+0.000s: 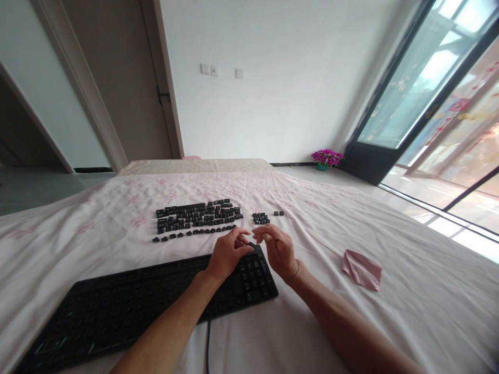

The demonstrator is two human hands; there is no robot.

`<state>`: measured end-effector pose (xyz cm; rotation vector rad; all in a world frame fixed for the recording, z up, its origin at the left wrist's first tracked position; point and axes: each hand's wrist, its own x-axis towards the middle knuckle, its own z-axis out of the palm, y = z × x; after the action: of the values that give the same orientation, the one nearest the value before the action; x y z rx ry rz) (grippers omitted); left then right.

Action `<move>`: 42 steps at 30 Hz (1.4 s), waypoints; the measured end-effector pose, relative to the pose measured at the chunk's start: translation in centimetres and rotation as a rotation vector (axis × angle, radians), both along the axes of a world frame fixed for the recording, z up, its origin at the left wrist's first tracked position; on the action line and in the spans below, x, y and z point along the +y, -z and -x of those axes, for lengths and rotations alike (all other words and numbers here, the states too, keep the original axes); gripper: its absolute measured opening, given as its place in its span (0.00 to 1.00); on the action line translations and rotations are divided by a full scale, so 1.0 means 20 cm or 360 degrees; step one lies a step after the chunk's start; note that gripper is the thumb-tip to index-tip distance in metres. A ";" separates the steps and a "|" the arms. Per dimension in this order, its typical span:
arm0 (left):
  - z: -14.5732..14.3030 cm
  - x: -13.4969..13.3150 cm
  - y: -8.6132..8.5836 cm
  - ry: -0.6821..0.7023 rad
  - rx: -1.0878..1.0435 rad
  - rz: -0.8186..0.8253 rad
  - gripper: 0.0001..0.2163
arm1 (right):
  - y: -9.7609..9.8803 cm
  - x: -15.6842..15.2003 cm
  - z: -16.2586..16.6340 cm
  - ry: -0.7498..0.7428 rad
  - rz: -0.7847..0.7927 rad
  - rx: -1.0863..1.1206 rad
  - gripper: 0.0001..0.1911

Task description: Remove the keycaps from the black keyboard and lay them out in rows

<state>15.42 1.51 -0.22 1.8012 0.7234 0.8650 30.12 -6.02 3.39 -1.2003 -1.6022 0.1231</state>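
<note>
A black keyboard (156, 285) lies at a slant on the cloth, most of its key places bare and the number pad at its right end fitted with keycaps. Over its upper right part is my left hand (228, 253), thumb and fingers curled around a small dark keycap (251, 243). Close beside it, my right hand (278, 252) is closed with fingertips pinched together near that corner; whatever they hold is too small to make out. Beyond the hands, many loose black keycaps (198, 217) sit in rows, with a smaller cluster (260, 218) to their right.
A pale patterned cloth (312, 322) covers the surface. A pink cloth piece (363, 270) lies at the right. Two single keycaps (278, 213) sit apart from the cluster. The keyboard's cable (208, 343) runs toward me. Purple flowers (327, 158) stand by the glass door.
</note>
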 end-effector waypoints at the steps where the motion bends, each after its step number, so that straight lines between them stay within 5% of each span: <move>1: 0.00 0.00 0.00 -0.0032 -0.0024 0.0019 0.16 | -0.01 0.00 0.00 0.0059 0.0003 0.0085 0.16; 9: 0.01 0.01 -0.01 -0.0168 -0.0276 0.0218 0.15 | 0.00 0.08 -0.02 0.0360 0.0424 -0.0209 0.09; 15: 0.02 0.01 0.00 -0.0097 -0.0281 0.0200 0.17 | 0.08 0.10 -0.03 0.0152 0.0650 -0.0118 0.07; 18: 0.02 0.01 0.01 -0.0085 -0.0238 0.0136 0.17 | 0.08 0.15 -0.16 0.0192 0.0702 -0.0072 0.08; 22: 0.02 0.01 0.01 -0.0088 -0.0120 -0.0003 0.14 | 0.07 0.23 -0.50 0.0760 0.0859 -0.0254 0.11; 27: 0.02 0.01 0.02 -0.0046 -0.0071 -0.0048 0.12 | 0.09 0.31 -0.87 0.0965 0.0969 -0.0349 0.10; 42: 0.02 0.01 0.01 -0.0015 0.0048 -0.0144 0.06 | 0.19 0.44 -1.00 0.0831 0.1064 -0.0424 0.12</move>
<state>15.05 1.63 -0.40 1.8962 0.7223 0.8912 50.20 2.87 -0.43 -2.1964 -1.4523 0.1732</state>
